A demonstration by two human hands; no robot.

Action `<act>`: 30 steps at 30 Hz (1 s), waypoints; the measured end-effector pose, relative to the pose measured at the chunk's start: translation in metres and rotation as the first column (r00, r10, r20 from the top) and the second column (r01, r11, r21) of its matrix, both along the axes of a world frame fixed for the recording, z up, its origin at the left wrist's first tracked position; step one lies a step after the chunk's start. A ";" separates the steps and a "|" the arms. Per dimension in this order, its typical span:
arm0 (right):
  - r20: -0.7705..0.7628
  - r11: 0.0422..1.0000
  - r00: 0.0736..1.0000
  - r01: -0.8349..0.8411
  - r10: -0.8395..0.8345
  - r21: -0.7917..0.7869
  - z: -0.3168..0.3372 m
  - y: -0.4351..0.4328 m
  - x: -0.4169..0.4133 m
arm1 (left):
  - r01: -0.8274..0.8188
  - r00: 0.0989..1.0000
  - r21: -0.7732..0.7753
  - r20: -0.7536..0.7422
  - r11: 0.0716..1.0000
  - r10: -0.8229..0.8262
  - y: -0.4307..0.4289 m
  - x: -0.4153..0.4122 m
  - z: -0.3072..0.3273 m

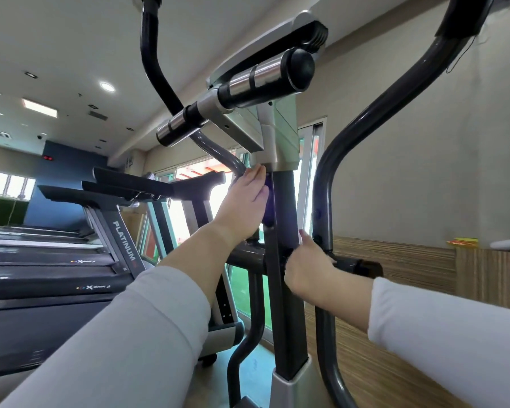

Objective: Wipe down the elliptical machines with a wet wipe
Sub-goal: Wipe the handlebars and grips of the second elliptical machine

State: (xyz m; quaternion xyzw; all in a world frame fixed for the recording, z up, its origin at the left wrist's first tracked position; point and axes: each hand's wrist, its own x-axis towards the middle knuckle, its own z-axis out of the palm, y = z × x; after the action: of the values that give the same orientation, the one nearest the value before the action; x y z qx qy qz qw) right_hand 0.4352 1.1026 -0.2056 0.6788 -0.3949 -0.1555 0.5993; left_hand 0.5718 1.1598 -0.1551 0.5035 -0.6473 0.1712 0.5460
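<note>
Head view, one frame.

- Landmark: central post (286, 304) of the elliptical machine (277, 136), dark and upright, mid-frame.
- Left hand (243, 206): high on the post's left face, just under the grey console housing. Fingers straight and together, laid flat against the post. Grip wide, nothing clasped.
- Wet wipe (269, 214): purple patch between the left palm and the post, pressed to the post. Mostly hidden by the hand, so its edges cannot be made out.
- Right hand (306, 267): lower on the post, where the cross bar (354, 265) meets it. Fingers curl round the post's front, thumb points up. Grip closed on the post.
- Both forearms in pale long sleeves.
- Above the post: fixed handlebar (265, 78) with chrome bands.
- Right of the post: curved dark swing arm (324, 178), just beside the right hand. Contact cannot be told.
- Left of the post, well apart: row of treadmills (71, 260).
- Right of the post, behind: wood-grain wall panel (409, 275).
</note>
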 end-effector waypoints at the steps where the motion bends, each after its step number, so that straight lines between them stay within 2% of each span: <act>1: 0.065 0.999 0.997 -0.032 0.033 -0.012 -0.006 -0.003 0.000 | -0.013 1.000 0.005 0.015 1.000 0.013 0.001 -0.001 0.000; 3: 0.290 0.991 0.948 -0.133 0.131 -0.012 -0.015 -0.016 -0.002 | -0.070 0.996 0.013 0.064 0.997 0.069 0.000 -0.003 0.000; 5: 0.431 0.983 0.888 -0.181 0.163 0.001 -0.017 -0.028 -0.002 | -0.120 0.986 0.017 0.115 0.993 0.117 -0.003 -0.001 0.000; 10: 0.453 0.968 0.862 -0.251 0.227 -0.006 -0.020 -0.039 -0.001 | -0.105 0.989 0.034 0.109 0.994 0.101 -0.005 0.004 0.000; 15: 0.307 0.928 0.888 -0.371 0.343 0.034 -0.026 -0.018 -0.048 | -0.076 0.995 0.063 0.070 0.995 0.072 0.004 0.000 0.001; 18: 0.311 0.891 0.848 -0.454 0.429 0.007 -0.032 -0.013 -0.079 | -0.159 0.978 0.113 0.156 0.981 0.141 0.008 -0.003 0.002; 20: 0.358 0.852 0.791 -0.523 0.497 -0.028 -0.038 -0.011 -0.098 | -0.170 0.975 0.133 0.166 0.976 0.148 0.011 -0.003 0.002; 24: 0.525 0.880 0.730 -0.469 0.436 -0.079 -0.036 0.009 -0.115 | -0.170 0.976 0.132 0.160 0.977 0.149 0.016 -0.006 0.003; 27: 0.674 0.895 0.639 -0.440 0.372 -0.077 -0.020 0.016 -0.116 | -0.152 0.980 0.138 0.149 0.979 0.131 0.016 -0.006 0.003; 30: 0.675 0.904 0.658 -0.427 0.334 -0.031 -0.003 0.011 -0.104 | -0.109 0.991 0.132 0.091 0.985 0.097 0.015 -0.006 0.002</act>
State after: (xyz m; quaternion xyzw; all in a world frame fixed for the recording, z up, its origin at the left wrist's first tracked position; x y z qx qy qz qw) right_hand 0.3309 1.1136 -0.2083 0.7937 -0.4201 0.2005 0.3917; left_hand 0.5653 1.1750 -0.1533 0.5648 -0.6530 0.1756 0.4731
